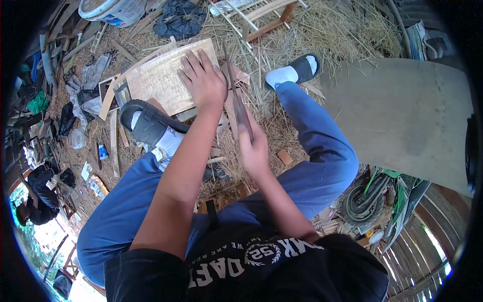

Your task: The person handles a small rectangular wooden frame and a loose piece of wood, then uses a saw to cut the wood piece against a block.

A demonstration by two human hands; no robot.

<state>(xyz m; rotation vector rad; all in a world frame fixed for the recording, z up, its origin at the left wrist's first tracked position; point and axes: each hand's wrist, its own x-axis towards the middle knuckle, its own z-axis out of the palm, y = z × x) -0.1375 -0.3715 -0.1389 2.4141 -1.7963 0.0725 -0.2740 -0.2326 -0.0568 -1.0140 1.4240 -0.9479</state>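
Note:
My left hand point(203, 83) lies flat with spread fingers on a pale wooden board point(156, 75). The board sits raised off the ground, tilted in the view, beside my left sandal point(146, 123). My right hand point(254, 151) is closed around the near end of what looks like a handsaw point(236, 98). Its long, dark blade points away from me, close along the board's right edge. The blade shows almost edge-on; its teeth are too small to make out, and my fingers hide the grip. Whether blade and board touch, I cannot tell.
Straw and wood scraps cover the ground. A large grey-brown sheet point(397, 116) lies at right, above a small wheel point(362, 204). A white bucket point(113, 11), black plastic bag point(179, 19) and wooden frame point(266, 22) stand far off. Another person point(40, 196) is at far left.

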